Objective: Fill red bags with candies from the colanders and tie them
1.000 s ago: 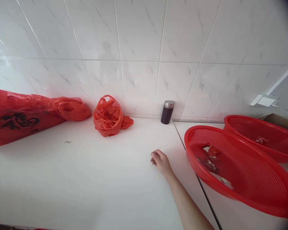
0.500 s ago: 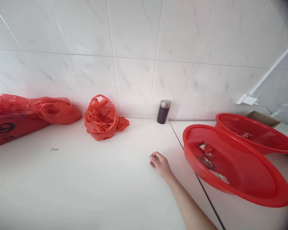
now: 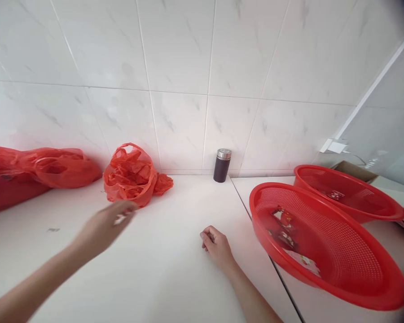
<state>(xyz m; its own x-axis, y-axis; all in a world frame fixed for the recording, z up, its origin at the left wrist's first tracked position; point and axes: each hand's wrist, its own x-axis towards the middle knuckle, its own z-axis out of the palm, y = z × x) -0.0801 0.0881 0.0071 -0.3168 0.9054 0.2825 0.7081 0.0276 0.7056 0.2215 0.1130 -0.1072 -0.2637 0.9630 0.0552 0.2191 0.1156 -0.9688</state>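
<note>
My left hand (image 3: 109,223) is stretched out above the white tabletop (image 3: 155,269), just in front of an open red plastic bag (image 3: 129,177) stuffed with crumpled red plastic. Motion smears its fingers, so I cannot make out their closing or anything between them. Loosely curled on the table, my right hand (image 3: 216,244) has its thumb against the fingers, and nothing shows in it. It lies left of a red perforated basket (image 3: 343,224), which holds a few small wrapped packets (image 3: 284,233).
A dark thermos (image 3: 222,166) with a silver lid stands by the tiled wall. Behind the near basket is a second red basket (image 3: 350,179), with a cardboard box (image 3: 353,171) beyond. Red plastic bags (image 3: 60,168) lie at the far left. A seam (image 3: 240,197) divides the tabletops.
My left arm has come into view from the lower left, its hand reaching toward the red bag. My right hand stays curled on the table. The view has shifted slightly.
</note>
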